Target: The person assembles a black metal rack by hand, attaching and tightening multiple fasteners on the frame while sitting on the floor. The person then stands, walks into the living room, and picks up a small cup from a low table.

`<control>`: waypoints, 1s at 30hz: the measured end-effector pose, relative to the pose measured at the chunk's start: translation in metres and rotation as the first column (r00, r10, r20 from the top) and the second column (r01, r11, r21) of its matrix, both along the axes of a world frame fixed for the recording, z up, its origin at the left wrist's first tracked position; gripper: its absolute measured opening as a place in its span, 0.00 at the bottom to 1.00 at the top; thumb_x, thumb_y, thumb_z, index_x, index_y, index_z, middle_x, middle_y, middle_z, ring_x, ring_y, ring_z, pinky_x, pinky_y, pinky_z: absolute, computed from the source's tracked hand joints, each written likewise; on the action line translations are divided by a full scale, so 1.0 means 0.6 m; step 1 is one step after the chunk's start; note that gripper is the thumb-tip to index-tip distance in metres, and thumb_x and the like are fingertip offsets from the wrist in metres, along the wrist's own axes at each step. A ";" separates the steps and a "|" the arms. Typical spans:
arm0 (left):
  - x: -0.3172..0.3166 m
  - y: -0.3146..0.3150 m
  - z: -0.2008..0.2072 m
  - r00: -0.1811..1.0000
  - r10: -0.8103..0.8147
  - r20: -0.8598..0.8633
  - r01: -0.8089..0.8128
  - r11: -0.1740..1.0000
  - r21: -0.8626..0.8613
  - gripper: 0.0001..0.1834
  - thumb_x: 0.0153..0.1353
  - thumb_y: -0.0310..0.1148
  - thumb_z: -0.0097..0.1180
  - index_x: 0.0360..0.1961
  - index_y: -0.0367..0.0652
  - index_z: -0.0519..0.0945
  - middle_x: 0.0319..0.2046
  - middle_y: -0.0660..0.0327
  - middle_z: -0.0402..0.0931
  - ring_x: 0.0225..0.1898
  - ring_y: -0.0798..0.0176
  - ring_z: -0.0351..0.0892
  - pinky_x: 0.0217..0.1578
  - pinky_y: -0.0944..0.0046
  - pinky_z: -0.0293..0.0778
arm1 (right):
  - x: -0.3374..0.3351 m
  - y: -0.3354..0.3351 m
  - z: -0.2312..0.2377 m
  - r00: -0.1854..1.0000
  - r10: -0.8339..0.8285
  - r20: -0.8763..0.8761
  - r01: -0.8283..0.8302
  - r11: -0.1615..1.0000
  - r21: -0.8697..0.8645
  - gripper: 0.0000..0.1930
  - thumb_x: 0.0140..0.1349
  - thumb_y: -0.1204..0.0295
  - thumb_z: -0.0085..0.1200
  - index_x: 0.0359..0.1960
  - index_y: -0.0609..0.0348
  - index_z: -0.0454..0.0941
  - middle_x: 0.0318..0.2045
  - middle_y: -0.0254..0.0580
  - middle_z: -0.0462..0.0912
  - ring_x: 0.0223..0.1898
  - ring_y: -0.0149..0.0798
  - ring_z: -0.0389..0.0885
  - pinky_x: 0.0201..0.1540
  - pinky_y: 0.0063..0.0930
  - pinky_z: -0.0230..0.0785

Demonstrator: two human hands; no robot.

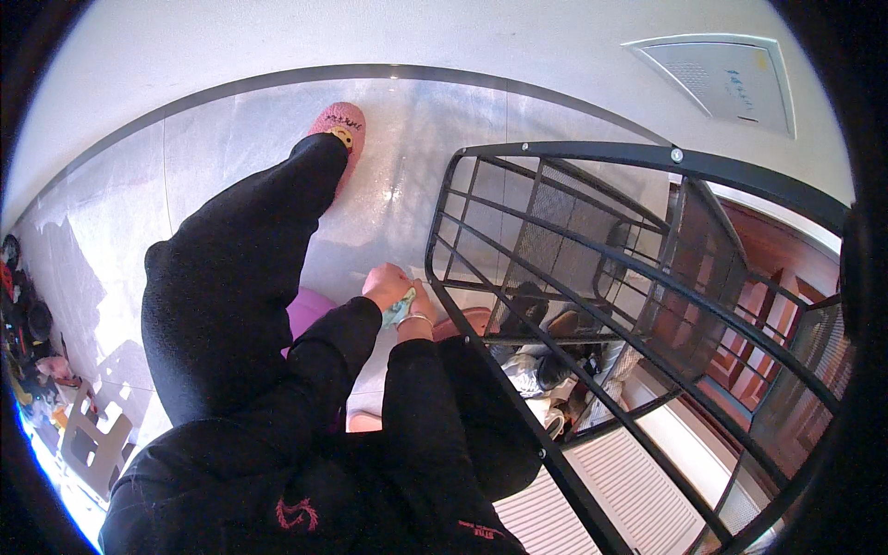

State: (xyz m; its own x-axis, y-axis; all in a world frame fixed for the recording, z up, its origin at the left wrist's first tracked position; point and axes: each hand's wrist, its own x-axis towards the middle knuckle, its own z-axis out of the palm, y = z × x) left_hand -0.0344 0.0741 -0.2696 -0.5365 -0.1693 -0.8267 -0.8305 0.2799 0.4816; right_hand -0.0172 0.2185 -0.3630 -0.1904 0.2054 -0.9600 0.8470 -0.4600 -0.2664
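Note:
My left hand [386, 281] and my right hand [423, 302] are close together, low in front of me, beside the black metal rack [555, 148]. Both are closed around a crumpled pale green cloth [400, 309], which shows between them and near the wrists. A thin light band circles my right wrist. Just left of my forearms a smooth purple object [310, 313] shows in part; my leg and sleeve hide the rest, so I cannot tell its kind.
Shoes [555, 370] sit within the rack's lower part on the right. A pink slipper [347, 157] is on my outstretched foot on the grey tiled floor [398, 157]. A white wall [370, 32] with a panel [721, 83] stands ahead. Assorted items [37, 324] lie far left.

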 end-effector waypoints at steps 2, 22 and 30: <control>0.000 -0.002 0.004 1.000 -0.004 -0.027 0.004 1.000 0.000 0.14 0.50 0.47 0.61 0.30 0.49 0.87 0.32 0.52 0.83 0.37 0.47 0.83 0.42 0.54 0.78 | -0.001 0.001 0.000 1.000 -0.016 -0.005 0.016 1.000 -0.009 0.16 0.62 0.59 0.58 0.40 0.60 0.79 0.37 0.41 0.83 0.36 0.46 0.82 0.39 0.39 0.77; -0.004 -0.011 -0.004 1.000 0.008 -0.013 -0.007 0.998 0.068 0.15 0.47 0.47 0.62 0.30 0.50 0.87 0.34 0.52 0.83 0.40 0.46 0.82 0.45 0.54 0.77 | -0.013 -0.032 0.044 0.996 -0.080 -0.033 0.082 0.995 0.050 0.16 0.59 0.63 0.62 0.39 0.65 0.79 0.35 0.43 0.83 0.34 0.45 0.82 0.37 0.39 0.77; -0.003 -0.012 -0.009 0.999 -0.005 -0.036 0.008 0.997 0.074 0.12 0.49 0.45 0.62 0.31 0.51 0.87 0.33 0.52 0.83 0.40 0.46 0.82 0.45 0.53 0.77 | -0.020 -0.073 0.105 0.995 -0.052 -0.083 0.072 0.965 0.253 0.17 0.57 0.64 0.64 0.39 0.67 0.79 0.35 0.44 0.83 0.33 0.44 0.82 0.36 0.39 0.77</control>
